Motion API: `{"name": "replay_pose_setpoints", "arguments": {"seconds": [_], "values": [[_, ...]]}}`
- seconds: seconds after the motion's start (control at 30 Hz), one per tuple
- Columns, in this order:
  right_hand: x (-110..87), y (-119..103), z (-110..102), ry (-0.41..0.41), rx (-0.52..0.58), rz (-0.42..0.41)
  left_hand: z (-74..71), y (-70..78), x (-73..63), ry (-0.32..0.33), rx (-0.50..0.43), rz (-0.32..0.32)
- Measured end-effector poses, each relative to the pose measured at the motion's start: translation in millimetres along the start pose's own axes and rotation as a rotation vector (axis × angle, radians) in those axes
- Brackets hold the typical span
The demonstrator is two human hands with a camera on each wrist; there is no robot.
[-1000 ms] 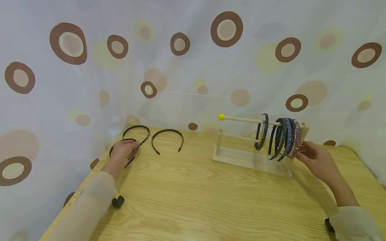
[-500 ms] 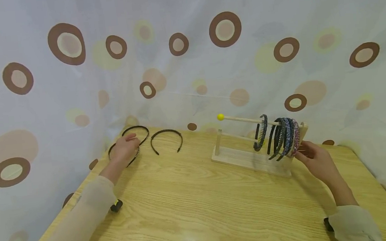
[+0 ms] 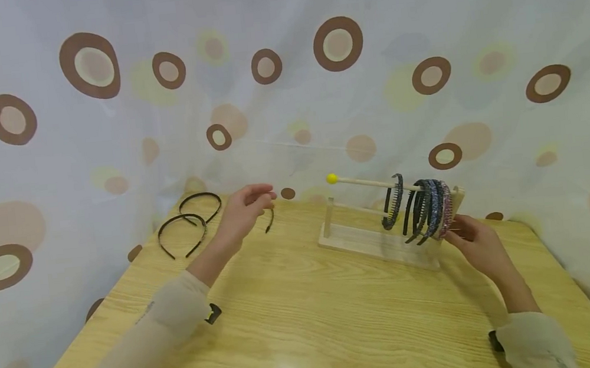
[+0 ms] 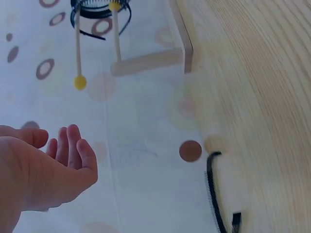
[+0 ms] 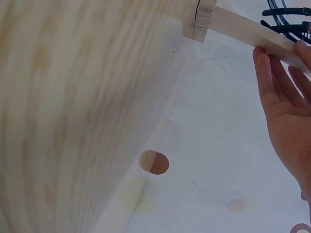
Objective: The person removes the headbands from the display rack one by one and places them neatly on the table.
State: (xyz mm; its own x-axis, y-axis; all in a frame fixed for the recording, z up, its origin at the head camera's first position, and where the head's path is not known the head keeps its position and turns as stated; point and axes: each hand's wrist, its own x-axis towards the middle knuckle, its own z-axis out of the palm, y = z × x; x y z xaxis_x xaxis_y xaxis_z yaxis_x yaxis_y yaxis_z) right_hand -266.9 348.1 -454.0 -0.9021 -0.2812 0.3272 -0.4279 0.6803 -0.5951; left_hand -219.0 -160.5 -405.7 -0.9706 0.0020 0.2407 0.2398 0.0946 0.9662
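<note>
My left hand (image 3: 242,216) is raised over the far left of the table, with loosely bent fingers and nothing held. Behind it, a black toothed headband (image 3: 269,222) is mostly hidden in the head view; the left wrist view shows part of this headband (image 4: 211,187). With my right hand (image 3: 485,248) I grip the end post (image 5: 265,39) of a wooden headband stand (image 3: 375,246). Several headbands hang on its rods: a toothed dark headband (image 3: 397,201) apart from the rest, then black ones, a blue glitter headband (image 3: 434,209) and a pink glitter headband (image 3: 446,211) beside the post.
Two thin black headbands lie at the table's left edge, a nearer headband (image 3: 181,217) and a farther headband (image 3: 200,194). A yellow ball (image 3: 332,178) caps the stand's upper rod. A spotted curtain (image 3: 287,102) hangs close behind the wooden table (image 3: 307,313).
My left hand has left the nearer black headband and moved right, above the toothed one. My right hand stays at the stand's post. The head view has turned slightly right.
</note>
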Motion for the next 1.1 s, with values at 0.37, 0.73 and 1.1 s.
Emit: {"name": "replay_pose_setpoints", "arguments": {"seconds": [0.37, 0.73, 1.1], "values": [[-0.6, 0.1, -2.4, 0.012, -0.002, 0.013, 98.7, 9.8, 23.2, -0.308, 0.204, 0.38], [-1.0, 1.9, -1.5, 0.028, 0.049, 0.018, 171.2, 66.6, 87.1, -0.583, 0.99, 0.936], [-1.3, 2.6, -4.0, 0.023, 0.05, 0.035, 195.8, 73.4, 113.1, -0.741, 1.385, 0.988]]}}
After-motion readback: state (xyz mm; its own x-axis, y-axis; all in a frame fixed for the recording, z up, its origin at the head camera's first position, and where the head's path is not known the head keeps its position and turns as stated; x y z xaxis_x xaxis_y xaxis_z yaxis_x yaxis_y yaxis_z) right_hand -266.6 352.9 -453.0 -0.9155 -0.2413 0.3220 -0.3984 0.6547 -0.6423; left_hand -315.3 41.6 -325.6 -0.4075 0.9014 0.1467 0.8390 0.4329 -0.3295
